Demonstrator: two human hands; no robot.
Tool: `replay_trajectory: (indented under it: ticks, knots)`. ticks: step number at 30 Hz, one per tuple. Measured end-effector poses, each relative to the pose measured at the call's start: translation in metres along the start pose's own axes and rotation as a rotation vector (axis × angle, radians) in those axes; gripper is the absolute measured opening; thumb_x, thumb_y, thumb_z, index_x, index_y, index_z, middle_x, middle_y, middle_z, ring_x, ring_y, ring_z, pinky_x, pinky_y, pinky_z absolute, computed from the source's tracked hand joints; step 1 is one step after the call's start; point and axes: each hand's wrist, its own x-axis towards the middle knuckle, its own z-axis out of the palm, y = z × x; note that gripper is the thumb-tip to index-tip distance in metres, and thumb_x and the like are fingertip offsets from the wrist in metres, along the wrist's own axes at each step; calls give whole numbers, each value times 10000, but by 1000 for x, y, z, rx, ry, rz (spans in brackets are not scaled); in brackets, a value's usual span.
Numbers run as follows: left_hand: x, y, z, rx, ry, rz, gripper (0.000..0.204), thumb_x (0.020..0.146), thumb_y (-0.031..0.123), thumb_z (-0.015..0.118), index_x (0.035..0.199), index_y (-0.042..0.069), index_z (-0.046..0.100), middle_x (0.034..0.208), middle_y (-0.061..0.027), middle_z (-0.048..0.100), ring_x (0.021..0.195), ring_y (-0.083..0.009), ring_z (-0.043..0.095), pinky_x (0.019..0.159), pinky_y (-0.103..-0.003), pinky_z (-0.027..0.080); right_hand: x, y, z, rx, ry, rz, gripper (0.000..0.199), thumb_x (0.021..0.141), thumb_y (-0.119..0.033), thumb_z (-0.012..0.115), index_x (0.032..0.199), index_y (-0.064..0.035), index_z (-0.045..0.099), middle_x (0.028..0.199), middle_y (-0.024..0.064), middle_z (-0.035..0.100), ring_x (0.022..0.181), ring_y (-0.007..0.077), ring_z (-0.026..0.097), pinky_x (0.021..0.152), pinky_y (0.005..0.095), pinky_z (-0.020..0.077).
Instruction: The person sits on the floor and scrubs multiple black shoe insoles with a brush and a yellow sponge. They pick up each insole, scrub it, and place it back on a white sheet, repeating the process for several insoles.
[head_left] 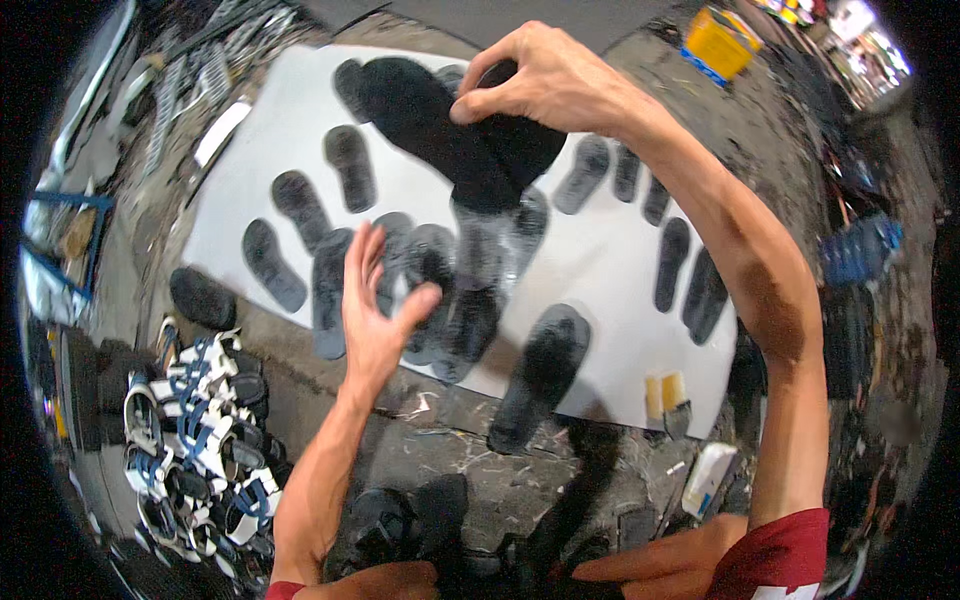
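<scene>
On the ground ahead, a large white sheet [620, 290] is spread out, and many dark shoe soles [300, 205] are laid across it in loose rows, a few of them overlapping near the middle. To the left, beside the sheet, a heap of blue-and-white sandals [195, 440] is piled, with one loose black sole [203, 297] lying just off the sheet's edge. A yellow box [722, 42] is seen at the far right, and a small brush [668, 395] rests by the sheet's near corner.

The step in hand is judged to be the handling of a pair of black soles [470, 130], raised above the far half of the sheet. They are gripped by the right hand [545, 80], its fingers curled closed over the upper edge of the pair and the thumb pressed beneath. The left hand [375, 300] is held open and empty, fingers spread wide, hovering just above the middle soles and touching nothing that can be made out.

Whatever is done next with the pair, a free patch of sheet would be needed, so that the soles already lying there are not disturbed.
</scene>
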Motion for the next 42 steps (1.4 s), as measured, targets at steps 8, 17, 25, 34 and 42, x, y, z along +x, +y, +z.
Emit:
replay_trajectory:
  ticks: [8, 17, 25, 34, 42]
  knots:
    - [-1, 59, 149, -907, -111, -367, 504, 1104, 193, 750, 1543, 87, 527, 1368, -65, 715, 1240, -192, 684, 1089, -387, 547, -175, 67, -61, 190, -212, 215, 533, 1032, -534, 792, 1296, -71, 786, 1309, 148, 785, 1298, 280, 684, 1169, 421, 489]
    - [-60, 48, 123, -733, 24, -600, 790, 1132, 287, 681, 1792, 100, 288, 1710, -92, 485, 1537, -231, 490, 1287, -398, 371, -300, 188, -20, 411, -334, 534, 325, 1016, -379, 840, 1154, -85, 818, 1116, 50, 812, 1170, 183, 709, 1120, 401, 495]
    - [-85, 42, 121, -705, 26, -633, 962, 1088, 401, 723, 1818, 81, 184, 1797, -82, 337, 1644, -220, 304, 1359, -445, 236, -268, 278, -3, 269, -356, 570, 404, 922, -374, 920, 1221, -121, 820, 1213, 65, 814, 1190, 244, 730, 1069, 414, 547]
    - [-98, 29, 128, -817, -16, -511, 714, 1129, 378, 675, 1714, 119, 360, 1645, -39, 491, 1532, -216, 454, 1318, -405, 338, -278, 155, 108, 436, 40, 550, 927, 971, -481, 862, 1673, -69, 419, 1277, 221, 786, 1086, 315, 787, 946, 492, 620]
    - [-109, 26, 193, -633, -386, -631, 936, 1149, 422, 651, 1808, 120, 59, 1500, -134, 564, 1337, -212, 562, 1119, -404, 466, -334, 48, 159, 531, 107, 503, 1336, 873, -412, 965, 1762, 3, 58, 1623, 330, 506, 1524, 429, 517, 1294, 518, 400]
